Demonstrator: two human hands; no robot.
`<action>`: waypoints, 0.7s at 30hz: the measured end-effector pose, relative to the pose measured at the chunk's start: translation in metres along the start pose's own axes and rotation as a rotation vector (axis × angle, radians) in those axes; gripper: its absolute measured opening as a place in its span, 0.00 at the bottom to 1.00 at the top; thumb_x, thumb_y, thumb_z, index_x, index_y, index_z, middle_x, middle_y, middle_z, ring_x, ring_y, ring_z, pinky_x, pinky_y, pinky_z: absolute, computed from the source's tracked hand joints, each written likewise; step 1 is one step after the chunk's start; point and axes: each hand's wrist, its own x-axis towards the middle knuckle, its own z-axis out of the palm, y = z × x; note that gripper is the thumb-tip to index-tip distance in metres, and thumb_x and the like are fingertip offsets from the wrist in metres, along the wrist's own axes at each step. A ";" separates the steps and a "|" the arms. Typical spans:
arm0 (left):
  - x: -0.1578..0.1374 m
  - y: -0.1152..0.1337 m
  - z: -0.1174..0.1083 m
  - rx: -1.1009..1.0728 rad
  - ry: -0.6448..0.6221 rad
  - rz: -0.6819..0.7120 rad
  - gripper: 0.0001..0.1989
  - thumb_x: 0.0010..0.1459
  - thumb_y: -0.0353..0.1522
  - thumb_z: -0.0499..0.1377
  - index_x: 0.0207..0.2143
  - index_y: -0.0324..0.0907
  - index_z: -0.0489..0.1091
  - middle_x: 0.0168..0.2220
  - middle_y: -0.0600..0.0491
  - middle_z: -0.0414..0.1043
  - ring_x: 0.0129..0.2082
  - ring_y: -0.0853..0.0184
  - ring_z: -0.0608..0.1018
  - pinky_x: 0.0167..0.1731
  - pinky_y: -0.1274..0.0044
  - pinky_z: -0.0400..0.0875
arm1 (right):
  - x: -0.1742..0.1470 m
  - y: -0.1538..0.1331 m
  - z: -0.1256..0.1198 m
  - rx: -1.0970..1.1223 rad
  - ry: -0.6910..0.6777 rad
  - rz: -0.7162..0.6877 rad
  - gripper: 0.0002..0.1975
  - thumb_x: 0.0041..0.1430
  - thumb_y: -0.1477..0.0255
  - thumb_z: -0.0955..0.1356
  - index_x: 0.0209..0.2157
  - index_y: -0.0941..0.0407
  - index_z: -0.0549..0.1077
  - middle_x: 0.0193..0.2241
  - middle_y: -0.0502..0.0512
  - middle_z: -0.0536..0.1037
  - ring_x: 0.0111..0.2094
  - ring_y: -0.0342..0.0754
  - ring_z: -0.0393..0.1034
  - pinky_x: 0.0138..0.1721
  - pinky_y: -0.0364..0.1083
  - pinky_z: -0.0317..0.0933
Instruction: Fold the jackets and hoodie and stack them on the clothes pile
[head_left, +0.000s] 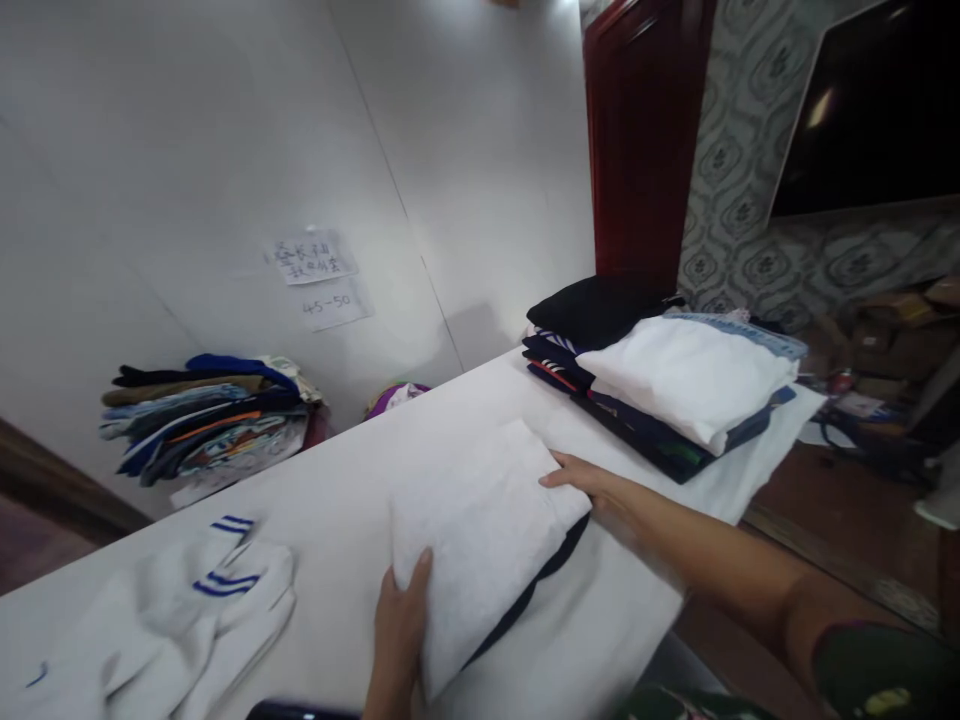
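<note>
A folded white garment (487, 540) lies in the middle of the table, with a dark cloth edge (534, 590) showing beneath its right side. My left hand (401, 615) grips its near left edge, thumb on top and fingers out of sight underneath. At the far right corner, my right hand (574, 475) holds the same garment, its thumb and a finger showing. To the left, a loose white garment with blue stripes (217, 600) is spread in crumpled folds.
The white-covered table (337, 500) runs along a pale wall. At its right end stands a stack of dark folded clothes (600, 310) beside a white folded piece (682, 370). Beyond the far edge is another clothes pile (210, 410). A dark object (296, 711) sits at the bottom edge.
</note>
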 end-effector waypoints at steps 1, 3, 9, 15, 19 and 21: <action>-0.001 0.001 -0.001 0.013 -0.011 -0.024 0.29 0.57 0.47 0.56 0.49 0.31 0.67 0.47 0.35 0.73 0.50 0.47 0.74 0.53 0.60 0.67 | -0.003 0.000 0.001 0.007 0.014 -0.024 0.39 0.38 0.72 0.76 0.56 0.54 0.66 0.43 0.56 0.79 0.41 0.54 0.75 0.45 0.53 0.66; -0.006 0.005 -0.002 0.044 -0.026 -0.061 0.29 0.57 0.48 0.55 0.50 0.32 0.66 0.49 0.37 0.72 0.52 0.49 0.73 0.55 0.62 0.65 | -0.010 -0.001 0.002 0.015 0.027 -0.067 0.40 0.37 0.72 0.76 0.56 0.54 0.66 0.43 0.55 0.79 0.41 0.54 0.75 0.44 0.52 0.66; -0.024 0.018 0.007 -0.016 -0.069 -0.025 0.26 0.59 0.46 0.53 0.51 0.34 0.66 0.52 0.39 0.70 0.55 0.52 0.71 0.56 0.64 0.65 | -0.045 -0.021 0.000 0.003 0.025 -0.148 0.40 0.39 0.72 0.76 0.57 0.51 0.65 0.43 0.53 0.79 0.40 0.53 0.74 0.43 0.51 0.66; -0.044 0.036 0.022 -0.124 -0.046 0.008 0.27 0.59 0.45 0.53 0.54 0.38 0.64 0.54 0.42 0.69 0.55 0.54 0.71 0.55 0.66 0.67 | -0.083 -0.059 -0.006 -0.088 0.003 -0.281 0.41 0.42 0.71 0.76 0.59 0.47 0.64 0.51 0.52 0.75 0.48 0.54 0.71 0.51 0.52 0.62; -0.055 0.045 0.028 -0.330 -0.111 -0.094 0.30 0.58 0.48 0.53 0.58 0.41 0.62 0.54 0.45 0.70 0.56 0.56 0.71 0.54 0.66 0.69 | -0.104 -0.075 -0.013 -0.097 0.017 -0.311 0.42 0.42 0.72 0.76 0.60 0.46 0.63 0.53 0.51 0.73 0.51 0.54 0.70 0.53 0.53 0.61; -0.059 0.046 0.029 -0.405 -0.148 -0.243 0.35 0.57 0.53 0.51 0.59 0.39 0.62 0.52 0.43 0.72 0.55 0.56 0.72 0.53 0.66 0.70 | -0.108 -0.073 -0.018 -0.064 0.003 -0.308 0.42 0.42 0.73 0.76 0.60 0.46 0.63 0.52 0.51 0.74 0.50 0.54 0.70 0.53 0.53 0.61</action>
